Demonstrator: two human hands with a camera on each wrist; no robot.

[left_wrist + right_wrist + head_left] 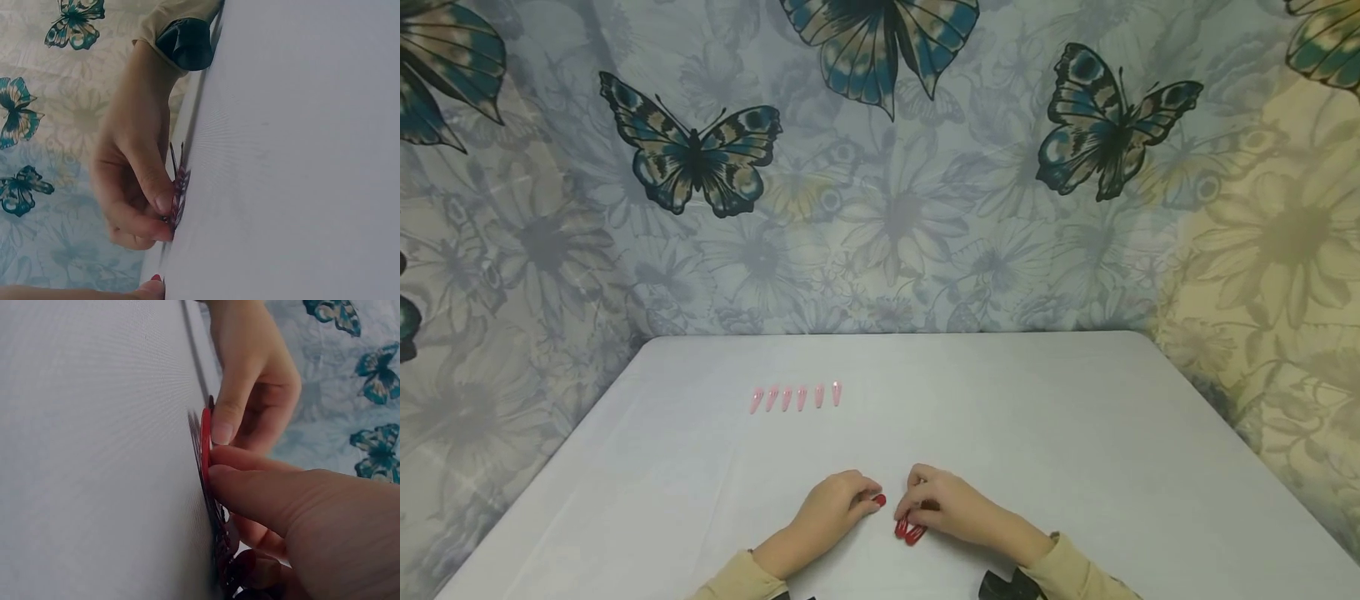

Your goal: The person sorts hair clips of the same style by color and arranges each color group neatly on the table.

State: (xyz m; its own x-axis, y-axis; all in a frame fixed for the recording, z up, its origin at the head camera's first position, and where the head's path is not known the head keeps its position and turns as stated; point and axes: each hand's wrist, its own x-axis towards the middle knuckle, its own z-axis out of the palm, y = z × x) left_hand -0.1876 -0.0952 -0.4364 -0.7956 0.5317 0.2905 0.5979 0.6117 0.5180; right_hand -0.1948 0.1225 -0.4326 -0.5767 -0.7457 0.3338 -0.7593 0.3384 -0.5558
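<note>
While I follow along from my distant seat, both hands are at work low on the white table (1022, 417), just beside each other with a narrow gap between them. On my left, the left hand (831, 504) has thumb and fingertips together, clamped on a small red clip (880, 501), only its rounded end peeking out toward the other side. And across the gap, the right hand (951, 504) arches over its own cluster, thumb and fingers pinched on red clips right down by the surface! One red clip with a slim shape (901, 528) pokes out under those fingertips, and a second red clip (914, 536) lies tilted just beside it, their near ends almost together. My right wrist view gives me darker pieces bunched under the palm, too shadowed for me to count.

Farther back and to the left, well apart from the hands, six pink clips (802, 398) stand in a neat row, each lying lengthwise toward the back, side by side without touching. Tan sleeves (739, 581) cover both forearms, a black band (1011, 586) shows at the right wrist, and behind everything I've got a flowered backdrop (902, 217) with big teal butterflies (694, 158).
</note>
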